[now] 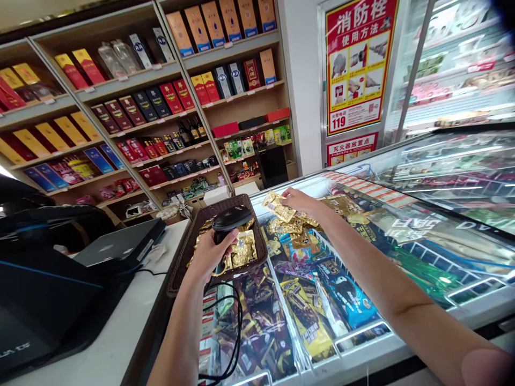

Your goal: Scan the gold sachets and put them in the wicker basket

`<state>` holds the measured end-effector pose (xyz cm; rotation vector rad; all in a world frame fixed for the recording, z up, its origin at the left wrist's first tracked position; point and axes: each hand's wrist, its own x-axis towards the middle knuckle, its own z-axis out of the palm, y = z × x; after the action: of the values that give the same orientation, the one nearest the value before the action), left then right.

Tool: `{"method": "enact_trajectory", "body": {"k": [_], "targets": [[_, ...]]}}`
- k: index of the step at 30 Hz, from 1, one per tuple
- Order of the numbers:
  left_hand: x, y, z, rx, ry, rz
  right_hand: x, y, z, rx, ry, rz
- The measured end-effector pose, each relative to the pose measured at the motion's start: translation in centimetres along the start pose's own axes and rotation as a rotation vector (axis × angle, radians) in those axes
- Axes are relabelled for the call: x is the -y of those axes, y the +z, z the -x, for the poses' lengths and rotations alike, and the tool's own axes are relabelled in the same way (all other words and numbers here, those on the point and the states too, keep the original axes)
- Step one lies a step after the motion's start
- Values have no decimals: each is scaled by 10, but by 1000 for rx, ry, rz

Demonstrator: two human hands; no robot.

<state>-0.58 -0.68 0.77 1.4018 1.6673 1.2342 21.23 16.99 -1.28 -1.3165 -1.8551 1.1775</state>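
Left grip wrapped round black scanner | right grip pinching gold packet (at one edge)

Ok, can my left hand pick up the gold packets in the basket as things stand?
Probably not without freeing it first: your left hand is wrapped around the black scanner, though the gold packets in the basket look open from above.

Cool white light fills the room, strongest along the freezer and in the washed-out display fridge. Glare streaks the glass lid; gold packets glint. Wide-angle distortion stretches the edges, the far right looks soft, and a dark blur clouds the upper right corner.
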Motion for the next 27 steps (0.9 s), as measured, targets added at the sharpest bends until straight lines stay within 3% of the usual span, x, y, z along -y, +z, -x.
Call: {"method": "enact_trajectory", "body": {"k": [10,16,22,27], "targets": [[5,5,-1,44,-10,-44,5,-1,8,-12,3,14],[2,5,0,63,-17,-48,-7,-2,-2,-11,-72,73],[-3,0,3,32,-12,-41,-17,-4,-15,-164,5,500],[-6,-18,6,-39,5,-20,-33,8,-28,-111,75,681]]}}
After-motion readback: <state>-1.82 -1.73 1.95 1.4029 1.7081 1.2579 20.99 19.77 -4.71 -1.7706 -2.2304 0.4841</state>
